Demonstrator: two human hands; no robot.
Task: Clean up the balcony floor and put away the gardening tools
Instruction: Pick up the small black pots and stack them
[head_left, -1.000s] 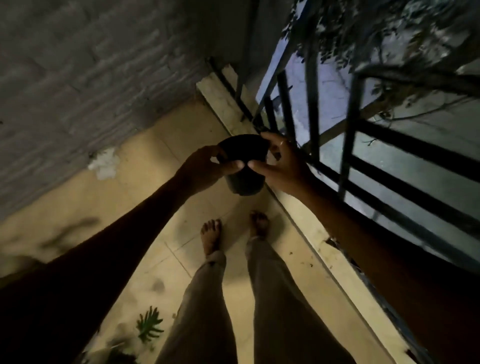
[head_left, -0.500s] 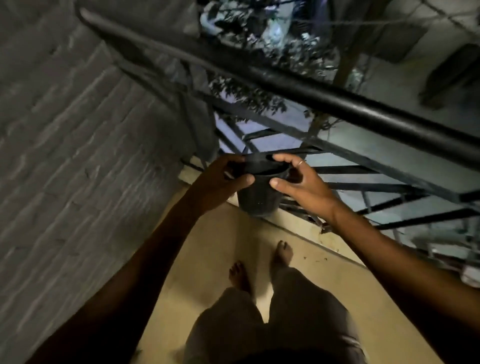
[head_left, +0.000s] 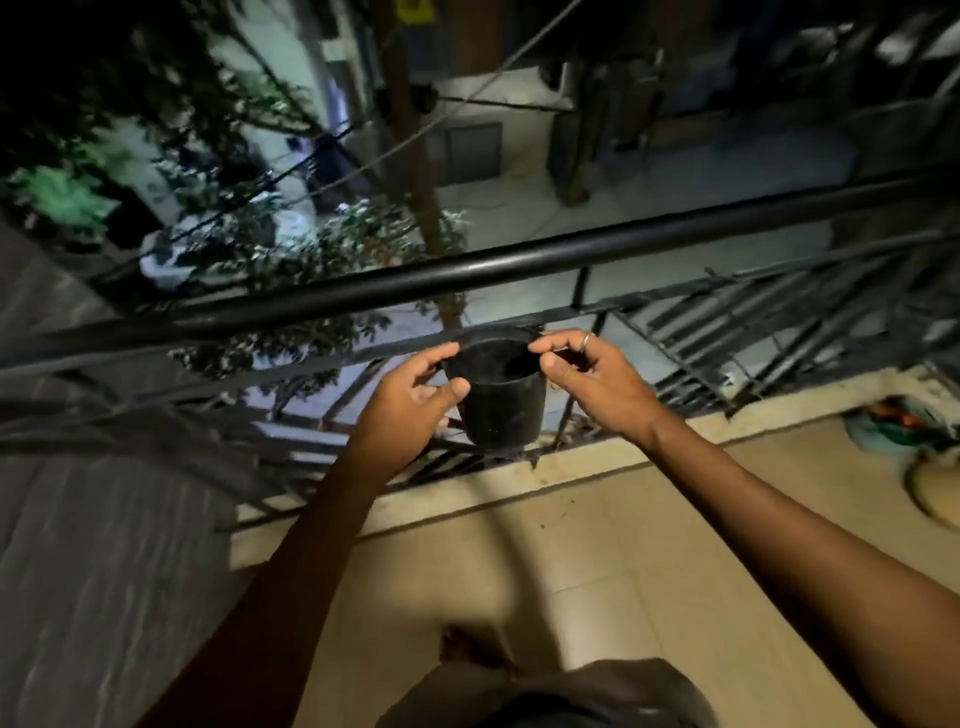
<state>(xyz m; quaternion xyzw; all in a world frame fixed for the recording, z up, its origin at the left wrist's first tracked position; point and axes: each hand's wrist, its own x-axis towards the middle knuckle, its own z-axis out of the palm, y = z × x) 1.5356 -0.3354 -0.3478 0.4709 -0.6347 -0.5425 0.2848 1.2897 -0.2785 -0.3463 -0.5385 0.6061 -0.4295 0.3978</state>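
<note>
Pot (head_left: 501, 410) hangs pinched between left hand (head_left: 410, 400) and right hand (head_left: 597, 379).

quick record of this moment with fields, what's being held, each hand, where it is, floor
held thing: black plant pot, upright, no plant showing
left hand: grips the pot's rim and side
right hand: pinches the rim; ring on a finger
pot position: in front of the black railing, below its top rail
floor: beige tiles, dark specks near the ledge
far right: blurred items on the floor, unidentifiable
</note>
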